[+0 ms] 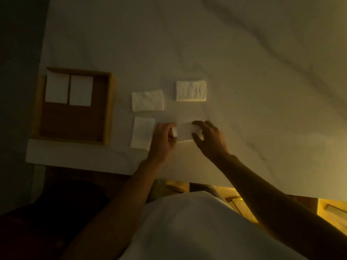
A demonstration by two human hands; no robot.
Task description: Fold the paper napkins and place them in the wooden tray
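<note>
Two hands pinch one white napkin (185,131) on the table (244,72): the left hand (163,139) grips its left end, the right hand (210,137) its right end. Three more napkins lie loose, one (142,135) just left of the grip, two (147,100) (191,90) beyond it. Farther left, the wooden tray (109,109) holds two folded napkins (57,89) (81,90) side by side.

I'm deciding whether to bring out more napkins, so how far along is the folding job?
Two folded napkins already lie side by side at the far end of the wooden tray. The left hand and right hand are both on one napkin, apparently mid-fold. Three more wait on the table, still outside the tray.
</note>
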